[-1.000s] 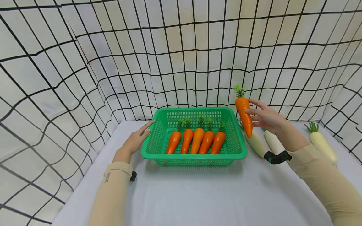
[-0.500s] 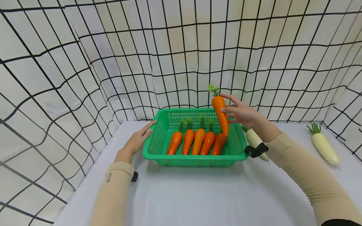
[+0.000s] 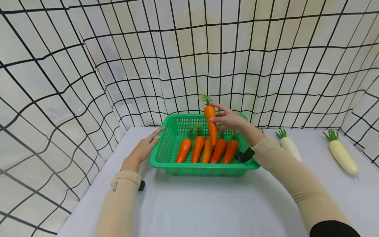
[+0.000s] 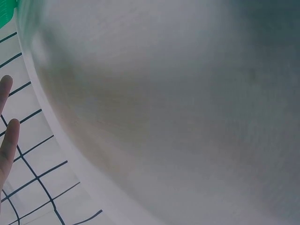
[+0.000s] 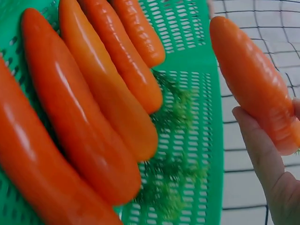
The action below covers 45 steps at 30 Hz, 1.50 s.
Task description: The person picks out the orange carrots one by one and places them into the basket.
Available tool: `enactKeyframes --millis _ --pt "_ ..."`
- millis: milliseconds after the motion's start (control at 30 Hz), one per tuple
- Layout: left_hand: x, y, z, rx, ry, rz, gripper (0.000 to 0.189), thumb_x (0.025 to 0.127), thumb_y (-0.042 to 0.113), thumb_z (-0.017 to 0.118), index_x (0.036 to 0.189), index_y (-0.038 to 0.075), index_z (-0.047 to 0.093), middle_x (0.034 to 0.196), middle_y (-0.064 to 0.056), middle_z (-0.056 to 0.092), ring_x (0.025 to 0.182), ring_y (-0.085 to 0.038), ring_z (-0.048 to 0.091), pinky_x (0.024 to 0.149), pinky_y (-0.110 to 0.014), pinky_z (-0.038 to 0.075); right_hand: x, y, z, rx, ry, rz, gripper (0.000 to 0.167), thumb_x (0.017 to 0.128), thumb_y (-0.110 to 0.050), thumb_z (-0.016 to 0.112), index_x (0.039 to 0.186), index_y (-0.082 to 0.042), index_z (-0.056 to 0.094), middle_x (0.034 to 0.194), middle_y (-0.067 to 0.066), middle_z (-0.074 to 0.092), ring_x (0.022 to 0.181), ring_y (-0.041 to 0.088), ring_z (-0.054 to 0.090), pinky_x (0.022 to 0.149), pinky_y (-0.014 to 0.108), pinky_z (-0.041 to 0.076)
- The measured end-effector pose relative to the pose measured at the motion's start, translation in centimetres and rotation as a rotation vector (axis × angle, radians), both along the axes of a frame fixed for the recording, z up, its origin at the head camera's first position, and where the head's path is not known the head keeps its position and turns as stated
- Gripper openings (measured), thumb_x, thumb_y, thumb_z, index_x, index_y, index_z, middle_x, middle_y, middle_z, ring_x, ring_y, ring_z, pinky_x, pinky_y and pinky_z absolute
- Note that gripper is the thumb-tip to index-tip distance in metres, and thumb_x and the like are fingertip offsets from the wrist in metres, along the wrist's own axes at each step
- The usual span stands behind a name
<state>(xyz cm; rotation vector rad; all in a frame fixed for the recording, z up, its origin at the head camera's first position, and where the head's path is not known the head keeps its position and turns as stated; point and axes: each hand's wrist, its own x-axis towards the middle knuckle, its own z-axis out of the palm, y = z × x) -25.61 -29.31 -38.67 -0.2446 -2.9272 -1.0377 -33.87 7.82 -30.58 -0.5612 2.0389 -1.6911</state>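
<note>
My right hand pinches an orange carrot by its upper part, above the middle of a green plastic basket. The carrot hangs nearly upright, leafy top up, its tip overlapping the carrots below. In the right wrist view, thumb and fingers grip the held carrot near its leafy end. Several carrots lie side by side in the basket, leaves toward the back wall. My left hand touches the basket's left rim with extended fingers; the left wrist view catches only two fingers and a basket corner.
On the white tabletop, right of the basket, lie a white radish and a second radish farther right. Green leaves of another show behind the right forearm. A black grid net over white cloth walls in the back and sides.
My right hand has carried the carrot leftward, from beyond the basket's right edge to over its middle, and slightly lower at the end. My left hand stays at the rim.
</note>
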Motion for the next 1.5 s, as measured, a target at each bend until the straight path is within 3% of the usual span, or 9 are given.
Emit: enactKeyframes --millis 133,233,367,500,700,867,1100,1367,1500 --pt "0.0 0.2 -0.2 0.012 -0.003 0.005 0.056 0.111 0.052 0.03 0.164 0.033 0.028 0.089 -0.013 0.063 0.099 -0.036 0.062 0.103 -0.066 0.04 -0.2 -2.0 -0.9 0.045 0.013 0.015 0.073 0.105 -0.004 0.058 0.165 -0.023 0.021 0.152 0.028 0.037 0.112 0.037 0.06 0.087 0.046 0.057" --pt "0.0 0.3 -0.4 0.014 -0.003 0.007 0.056 0.111 0.052 0.03 0.164 0.033 0.028 0.112 -0.022 0.067 0.11 -0.041 0.061 0.104 -0.067 0.039 -0.6 -3.2 -1.8 0.106 0.016 0.008 0.072 0.104 -0.004 0.059 0.164 -0.021 0.022 0.147 0.028 0.044 0.104 0.032 0.062 0.084 0.043 0.058" --pt "0.0 0.4 -0.5 0.013 -0.007 0.013 0.057 0.11 0.053 0.029 0.164 0.033 0.028 0.14 -0.026 0.057 0.123 -0.046 0.056 0.106 -0.068 0.037 -0.9 -4.5 -2.9 0.161 -0.005 -0.004 0.071 0.104 -0.003 0.059 0.163 -0.021 0.023 0.143 0.027 0.047 0.097 0.029 0.061 0.086 0.045 0.057" --pt "0.1 0.4 -0.4 0.013 -0.01 0.021 0.057 0.11 0.054 0.029 0.164 0.034 0.028 0.126 -0.025 0.064 0.115 -0.043 0.059 0.104 -0.067 0.039 -1.0 -5.4 -3.3 0.195 -0.011 0.017 0.071 0.105 -0.003 0.057 0.163 -0.022 0.021 0.146 0.027 0.044 0.107 0.034 0.061 0.092 0.05 0.055" --pt "0.2 0.4 -0.2 0.012 -0.01 0.0 0.057 0.111 0.051 0.031 0.164 0.032 0.027 0.148 -0.027 0.05 0.128 -0.049 0.053 0.106 -0.069 0.037 -1.0 -6.6 -3.3 0.259 -0.012 0.012 0.071 0.104 -0.002 0.058 0.162 -0.019 0.02 0.145 0.027 0.044 0.11 0.036 0.06 0.092 0.05 0.055" --pt "0.1 0.2 0.3 -0.023 -0.03 -0.022 0.058 0.111 0.051 0.034 0.164 0.03 0.026 0.143 -0.03 0.053 0.128 -0.05 0.053 0.105 -0.069 0.037 -0.9 -7.2 -3.3 0.252 -0.033 -0.005 0.063 0.104 -0.001 0.058 0.154 -0.02 0.023 0.14 0.027 0.047 0.111 0.037 0.06 0.09 0.05 0.056" --pt "-0.2 -0.1 0.8 -0.063 -0.091 -0.026 0.064 0.108 0.056 0.035 0.165 0.031 0.02 0.145 -0.031 0.051 0.13 -0.051 0.05 0.104 -0.071 0.037 -0.8 -7.6 -3.3 0.311 0.029 0.094 0.068 0.103 -0.001 0.057 0.16 -0.022 0.028 0.152 0.023 0.034 0.102 0.028 0.058 0.078 0.042 0.057" --pt "-0.2 -0.2 1.1 -0.061 -0.095 -0.027 0.063 0.108 0.054 0.038 0.165 0.031 0.021 0.145 -0.031 0.052 0.129 -0.049 0.052 0.103 -0.07 0.038 -0.8 -8.8 -3.5 0.267 0.018 0.018 0.068 0.101 -0.003 0.064 0.157 -0.017 0.028 0.138 0.023 0.046 0.101 0.032 0.063 0.086 0.043 0.058" --pt "-0.2 -0.1 1.1 -0.043 -0.097 -0.026 0.063 0.109 0.054 0.036 0.165 0.032 0.02 0.15 -0.032 0.045 0.135 -0.052 0.046 0.105 -0.072 0.036 -0.9 -9.0 -3.7 0.309 0.059 -0.009 0.064 0.101 -0.004 0.065 0.155 -0.016 0.031 0.13 0.023 0.052 0.088 0.026 0.058 0.082 0.04 0.055"
